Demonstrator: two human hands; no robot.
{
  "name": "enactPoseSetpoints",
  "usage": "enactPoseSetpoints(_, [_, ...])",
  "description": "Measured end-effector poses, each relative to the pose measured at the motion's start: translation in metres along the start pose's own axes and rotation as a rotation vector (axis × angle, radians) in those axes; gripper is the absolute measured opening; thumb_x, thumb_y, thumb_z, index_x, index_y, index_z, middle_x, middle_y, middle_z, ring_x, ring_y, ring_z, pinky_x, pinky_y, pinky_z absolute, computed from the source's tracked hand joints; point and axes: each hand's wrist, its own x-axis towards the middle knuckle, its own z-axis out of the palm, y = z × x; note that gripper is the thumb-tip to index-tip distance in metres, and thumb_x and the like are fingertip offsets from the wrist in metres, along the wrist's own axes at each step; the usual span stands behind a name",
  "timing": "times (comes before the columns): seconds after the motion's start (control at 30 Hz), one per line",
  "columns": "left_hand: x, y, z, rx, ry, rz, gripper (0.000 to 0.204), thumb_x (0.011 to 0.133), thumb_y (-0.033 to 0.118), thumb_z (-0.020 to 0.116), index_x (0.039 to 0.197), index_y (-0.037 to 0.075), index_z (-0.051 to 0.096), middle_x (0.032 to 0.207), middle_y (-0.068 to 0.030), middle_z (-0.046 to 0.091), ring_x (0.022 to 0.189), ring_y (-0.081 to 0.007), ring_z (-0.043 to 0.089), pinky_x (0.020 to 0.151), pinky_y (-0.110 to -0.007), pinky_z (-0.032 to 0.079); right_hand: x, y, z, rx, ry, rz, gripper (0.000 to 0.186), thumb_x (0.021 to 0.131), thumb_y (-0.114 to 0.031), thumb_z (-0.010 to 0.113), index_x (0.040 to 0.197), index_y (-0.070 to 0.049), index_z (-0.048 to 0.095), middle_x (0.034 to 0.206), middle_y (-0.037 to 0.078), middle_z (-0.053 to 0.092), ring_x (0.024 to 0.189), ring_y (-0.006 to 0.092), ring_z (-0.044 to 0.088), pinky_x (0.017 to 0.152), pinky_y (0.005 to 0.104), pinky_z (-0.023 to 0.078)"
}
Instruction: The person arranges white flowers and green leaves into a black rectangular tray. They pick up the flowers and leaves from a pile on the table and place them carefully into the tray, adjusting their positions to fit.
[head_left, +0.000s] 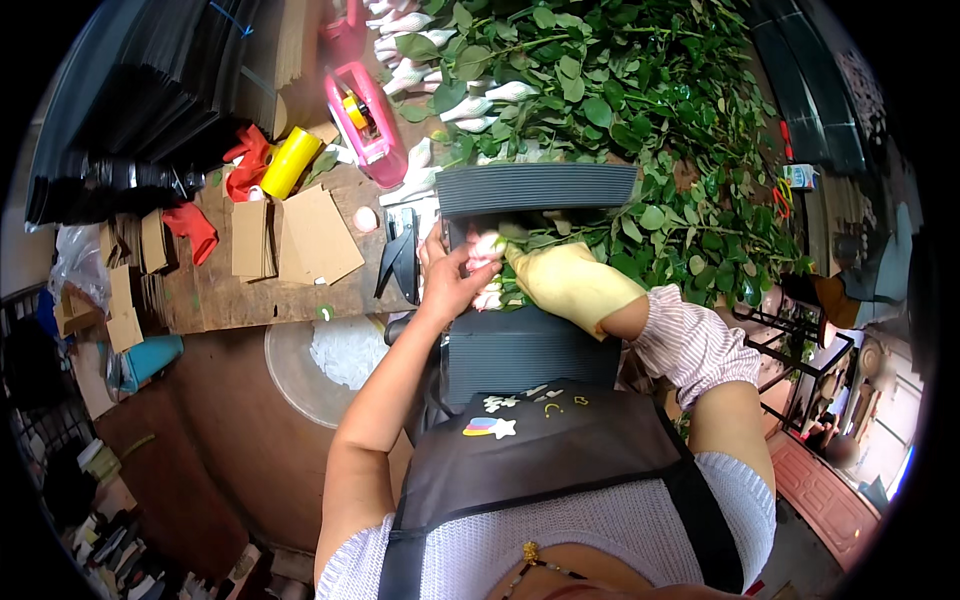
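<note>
My bare left hand (450, 277) closes its fingers and thumb around the pink and white heads of roses (486, 248). On the right, my right hand (572, 286), in a pale yellow glove, is closed at the green part just behind these heads. Its fingertips are partly hidden among leaves. The roses lie between two raised ends of black corrugated sheet, a far flap (535, 190) and a near flap (530, 352) against my apron. A black stapler (401, 256) lies just left of my left hand.
Leafy rose stems (640, 120) cover the table's right; white-netted buds (470, 107) lie at their left. A pink tape dispenser (370, 130), yellow roll (291, 163) and cardboard pieces (318, 235) sit on the left. Below the table edge stands a round tub (290, 385) of white scraps.
</note>
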Motion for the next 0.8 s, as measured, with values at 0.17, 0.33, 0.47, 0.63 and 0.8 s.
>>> enactPoseSetpoints(0.17, [-0.001,0.002,0.003,-0.010,0.037,0.003,0.038,0.077,0.038,0.089,0.107,0.017,0.080,0.158,-0.0360,0.031,0.145,-0.0445,0.029,0.120,-0.051,0.022,0.037,0.022,0.026,0.239,0.357,0.110,0.042,0.085,-0.019,0.075,0.122,-0.002,0.065,0.103,0.014,0.077,0.094,0.0331,0.076,0.074,0.0460,0.061])
enactPoseSetpoints(0.33, [-0.002,-0.010,0.010,0.000,0.096,0.054,0.085,0.076,0.039,0.090,0.139,0.002,0.046,0.145,-0.0291,0.040,0.136,-0.0425,0.036,0.114,-0.050,0.029,0.051,0.035,0.060,0.457,0.760,-0.084,0.020,0.096,-0.025,0.058,0.102,-0.010,0.069,0.088,0.015,0.074,0.085,0.0343,0.074,0.071,0.0505,0.057])
enactPoseSetpoints(0.47, [0.006,-0.001,0.003,0.125,-0.020,0.032,0.096,0.076,0.044,0.088,0.149,0.003,0.041,0.152,-0.0305,0.030,0.140,-0.0464,0.029,0.119,-0.052,0.024,0.059,0.030,0.069,0.409,0.814,-0.056,0.016,0.096,-0.023,0.057,0.095,-0.011,0.067,0.079,0.013,0.073,0.071,0.0344,0.072,0.058,0.0501,0.055])
enactPoseSetpoints(0.63, [0.031,-0.014,0.001,-0.220,-0.014,-0.061,0.061,0.069,0.047,0.091,0.122,0.021,0.075,0.146,-0.0253,0.039,0.142,-0.0430,0.032,0.120,-0.048,0.028,0.048,0.019,0.053,0.144,0.647,0.002,0.023,0.097,-0.020,0.055,0.113,-0.008,0.066,0.087,0.011,0.077,0.079,0.0294,0.077,0.062,0.0490,0.060])
enactPoseSetpoints(0.8, [0.024,0.001,0.012,0.069,0.236,0.052,0.049,0.071,0.039,0.090,0.104,0.005,0.077,0.121,-0.0260,0.054,0.120,-0.0435,0.050,0.105,-0.048,0.042,0.002,0.017,0.024,0.313,0.589,-0.033,0.031,0.098,-0.031,0.056,0.108,-0.005,0.070,0.095,0.017,0.077,0.090,0.0353,0.076,0.077,0.0513,0.059])
